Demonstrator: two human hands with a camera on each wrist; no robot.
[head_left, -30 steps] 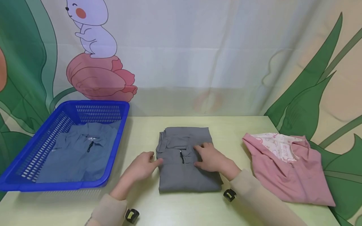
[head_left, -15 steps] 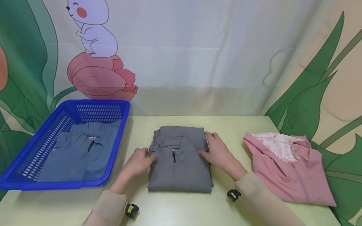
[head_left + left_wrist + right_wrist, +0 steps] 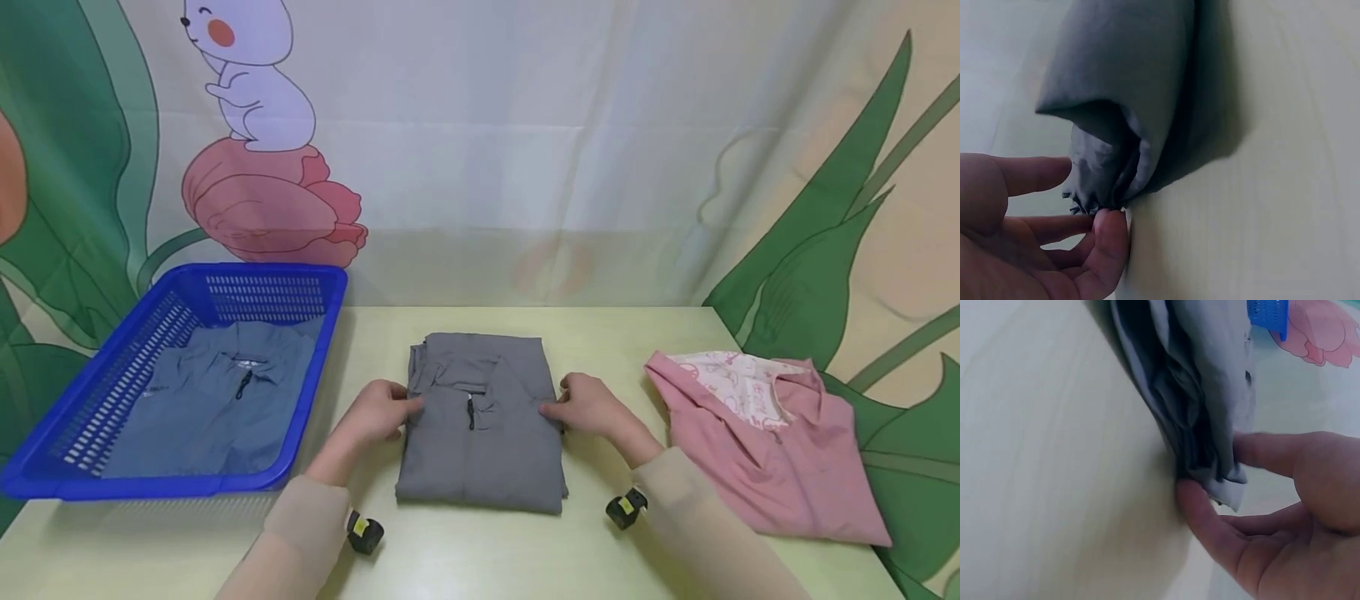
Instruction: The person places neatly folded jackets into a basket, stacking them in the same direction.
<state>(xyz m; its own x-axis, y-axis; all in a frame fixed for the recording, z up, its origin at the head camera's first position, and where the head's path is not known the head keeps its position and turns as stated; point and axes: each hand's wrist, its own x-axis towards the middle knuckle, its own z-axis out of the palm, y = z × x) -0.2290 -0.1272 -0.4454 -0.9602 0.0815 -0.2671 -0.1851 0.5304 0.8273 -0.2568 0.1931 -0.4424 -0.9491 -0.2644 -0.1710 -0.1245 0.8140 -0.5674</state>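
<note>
A folded grey jacket [image 3: 480,458] with a black zip pull lies in the middle of the table. At its left edge, my left hand [image 3: 375,412] pinches the cloth, thumb above and curled fingers [image 3: 1110,240] against the lower layers. On the opposite edge my right hand [image 3: 592,406] does the same: its thumb [image 3: 1266,452] presses the upper layers while a finger lies at the underside. Loose folds of the jacket [image 3: 1210,375] show from the side in the right wrist view. The left wrist view shows a rolled fold of the jacket [image 3: 1129,56].
To the left stands a blue plastic basket [image 3: 330,333] with a folded blue-grey jacket [image 3: 225,408] inside. A pink jacket [image 3: 795,467] with a patterned lining lies at the table's right side. A printed curtain [image 3: 480,167] hangs behind the pale table [image 3: 480,558].
The grey jacket has shifted left from its earlier place and now sits straighter. My right hand has moved off its top to the right edge; my left hand stays at the left edge.
</note>
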